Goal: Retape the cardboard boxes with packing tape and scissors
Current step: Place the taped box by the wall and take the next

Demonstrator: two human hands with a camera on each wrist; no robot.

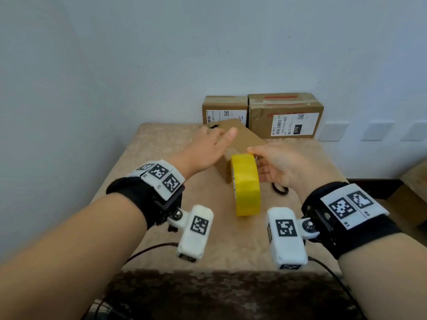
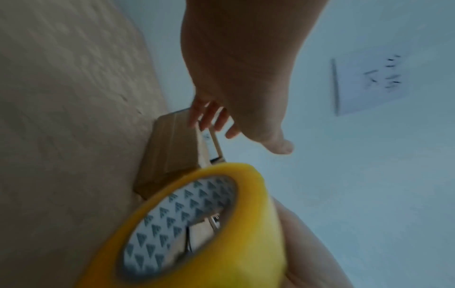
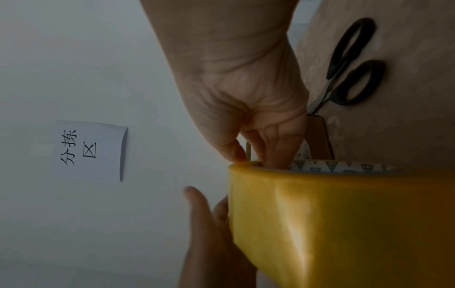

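A small brown cardboard box [image 1: 245, 137] [image 2: 172, 152] lies tilted in the middle of the table. My left hand [image 1: 219, 135] [image 2: 236, 132] reaches over its top, fingers nearly straight, the fingertips [image 2: 206, 118] at the far edge. It also shows in the right wrist view, beside the roll [image 3: 204, 224]. My right hand [image 1: 256, 158] [image 3: 256, 155] grips a yellow roll of packing tape [image 1: 246, 183] [image 2: 221, 233] [image 3: 344, 214], held on edge just in front of the box, with fingers in the core and thumb on the rim. Black-handled scissors [image 1: 280, 189] [image 3: 352, 64] lie on the table under my right hand.
Two more cardboard boxes stand against the back wall, a smaller one [image 1: 225, 109] on the left and a larger one [image 1: 285, 114] on the right. The beige patterned table [image 1: 161, 146] has bare room at left and front. A paper sign [image 3: 91, 150] hangs on the wall.
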